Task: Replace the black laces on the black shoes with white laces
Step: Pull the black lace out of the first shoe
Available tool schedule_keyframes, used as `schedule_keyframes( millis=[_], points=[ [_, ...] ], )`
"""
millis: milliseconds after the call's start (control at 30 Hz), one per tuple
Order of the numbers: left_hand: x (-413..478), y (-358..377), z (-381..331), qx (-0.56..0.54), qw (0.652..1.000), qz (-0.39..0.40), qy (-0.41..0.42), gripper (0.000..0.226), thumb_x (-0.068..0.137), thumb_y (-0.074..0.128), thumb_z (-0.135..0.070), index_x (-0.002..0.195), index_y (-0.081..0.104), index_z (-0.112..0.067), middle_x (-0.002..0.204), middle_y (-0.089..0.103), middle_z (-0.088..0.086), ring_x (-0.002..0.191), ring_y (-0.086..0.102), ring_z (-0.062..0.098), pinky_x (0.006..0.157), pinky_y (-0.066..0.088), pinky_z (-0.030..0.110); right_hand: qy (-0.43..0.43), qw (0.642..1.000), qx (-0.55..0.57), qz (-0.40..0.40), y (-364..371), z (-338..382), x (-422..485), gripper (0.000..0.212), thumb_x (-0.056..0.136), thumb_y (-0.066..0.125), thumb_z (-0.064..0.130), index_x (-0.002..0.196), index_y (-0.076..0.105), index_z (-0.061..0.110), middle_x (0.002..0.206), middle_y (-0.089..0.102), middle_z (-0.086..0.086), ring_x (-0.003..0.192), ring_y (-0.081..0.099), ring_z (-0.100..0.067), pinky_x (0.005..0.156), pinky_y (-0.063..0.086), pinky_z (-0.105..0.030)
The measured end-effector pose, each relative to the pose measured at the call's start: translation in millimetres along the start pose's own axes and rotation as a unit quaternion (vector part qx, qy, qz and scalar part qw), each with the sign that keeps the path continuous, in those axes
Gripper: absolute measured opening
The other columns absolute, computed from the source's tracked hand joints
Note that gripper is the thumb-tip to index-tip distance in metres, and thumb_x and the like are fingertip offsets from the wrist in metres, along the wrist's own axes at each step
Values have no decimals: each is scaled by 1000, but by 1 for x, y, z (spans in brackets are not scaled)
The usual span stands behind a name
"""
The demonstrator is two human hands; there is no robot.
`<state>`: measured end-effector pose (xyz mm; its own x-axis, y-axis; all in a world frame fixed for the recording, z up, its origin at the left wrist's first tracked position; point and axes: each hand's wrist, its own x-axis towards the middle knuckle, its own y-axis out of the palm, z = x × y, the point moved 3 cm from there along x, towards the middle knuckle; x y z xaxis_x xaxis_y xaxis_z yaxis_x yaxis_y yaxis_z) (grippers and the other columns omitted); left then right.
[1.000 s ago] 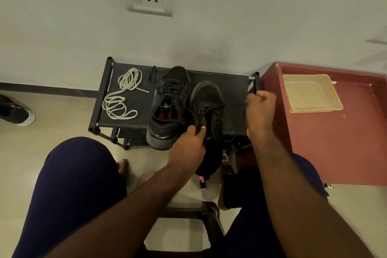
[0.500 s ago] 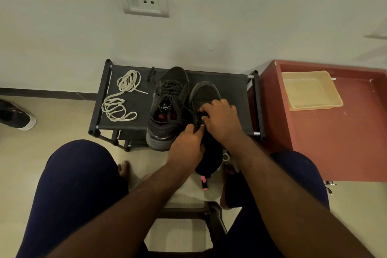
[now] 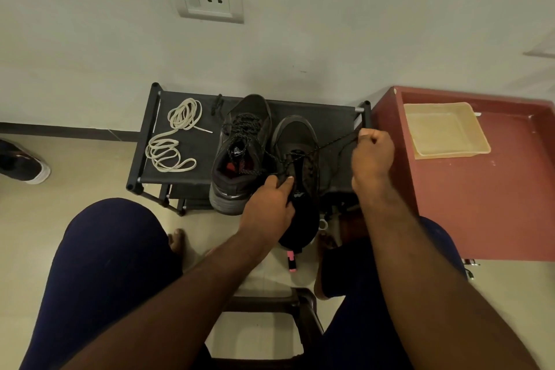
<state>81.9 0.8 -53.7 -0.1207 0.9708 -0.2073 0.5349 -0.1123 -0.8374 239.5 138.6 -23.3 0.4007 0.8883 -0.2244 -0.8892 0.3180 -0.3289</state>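
Black lace [image 3: 336, 141] clenched in right hand [image 3: 372, 155], taut toward 3 o'clock from the shoe [image 3: 295, 135] on the rack [image 3: 333, 111]. Left hand [image 3: 268, 206] pinches the shoe's throat; keep it pinned, pull eyelet by eyelet

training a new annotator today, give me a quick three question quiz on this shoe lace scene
1. True or false: the white laces are already threaded into a shoe.
2. What does the right hand grip? A) the black lace B) a yellow tray C) a white lace
3. Short answer: which shoe does the left hand hold, the one nearer the white laces or the one farther from them?

Key
1. False: they lie coiled on the rack.
2. A: the lace runs taut from the shoe to that fist.
3. The farther shoe.
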Motion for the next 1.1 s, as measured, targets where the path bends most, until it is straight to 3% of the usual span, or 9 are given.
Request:
schedule_keyframes(
  millis=[100, 200, 300, 467, 667, 767, 867, 967, 1100],
  points=[
    [0, 0, -1, -4, 1000, 1, -3, 56, 98, 51, -28, 151, 34, -22, 124, 42, 6, 101, 55, 23, 87, 49, 32, 63, 996, 54, 33, -3, -7, 5, 11, 91, 52, 5, 83, 60, 5, 69, 47, -1, 59, 41, -12, 53, 37, -26],
    [1, -1, -1, -6, 1000, -1, 2, 56, 97, 53, -27, 150, 35, -22, 122, 43, 6, 100, 56, 23, 86, 50, 33, -105, 980, -132, 106, 6, 1, -12, 13, 84, 60, 10, 96, 63, 11, 89, 62, 3, 81, 57, -13, 70, 46, -28],
    [1, -1, 0, -5, 1000, -2, 8, 56, 94, 56, -25, 147, 39, -22, 118, 45, 7, 96, 57, 25, 83, 51, 35, -329, 872, -303, 198, 23, 10, -42, 34, 80, 61, 17, 113, 63, 24, 114, 62, 5, 110, 54, -16, 93, 42, -38],
    [0, -1, 0, -11, 1000, 0, 13, 46, 94, 57, -24, 139, 48, -21, 111, 46, 6, 86, 54, 22, 73, 49, 32, -364, 752, -464, 294, 50, -8, -61, 32, 95, 56, 26, 127, 60, 25, 122, 51, -5, 118, 46, -25, 97, 42, -47],
    [0, 0, 0, -11, 1000, -4, 13, 50, 93, 57, -24, 141, 45, -23, 113, 46, 6, 89, 56, 24, 75, 51, 34, -372, 762, -469, 247, 53, -10, -58, 16, 100, 49, 24, 104, 63, 17, 112, 54, -5, 107, 52, -24, 90, 43, -43],
    [1, -1, 0, -7, 1000, -2, 8, 55, 94, 56, -26, 147, 40, -23, 118, 46, 7, 96, 58, 26, 82, 52, 36, -299, 880, -324, 177, 43, -8, -43, 13, 96, 54, 15, 87, 59, 23, 100, 58, -1, 94, 56, -20, 85, 45, -40],
    [1, -3, 1, -20, 1000, -2, 0, 56, 95, 55, -27, 148, 38, -22, 122, 45, 6, 101, 58, 27, 88, 52, 38, -98, 988, -86, 87, 22, -2, -15, 13, 93, 57, 13, 82, 60, 18, 81, 58, 2, 71, 53, -12, 68, 44, -31],
    [-1, -4, -1, -34, 999, -2, -9, 55, 93, 56, -26, 146, 39, -21, 122, 45, 5, 103, 57, 26, 89, 52, 39, 107, 980, 147, 79, 1, -1, 1, 8, 93, 53, 14, 89, 60, 15, 83, 67, -4, 73, 64, -15, 67, 46, -30],
    [2, -7, -3, -50, 998, -18, -23, 52, 90, 58, -24, 139, 41, -19, 122, 50, 6, 103, 58, 27, 86, 51, 40, 67, 992, 22, 103, -4, -11, 4, 11, 92, 55, 9, 101, 57, 14, 91, 67, -9, 70, 66, -16, 59, 53, -29]
  ],
)
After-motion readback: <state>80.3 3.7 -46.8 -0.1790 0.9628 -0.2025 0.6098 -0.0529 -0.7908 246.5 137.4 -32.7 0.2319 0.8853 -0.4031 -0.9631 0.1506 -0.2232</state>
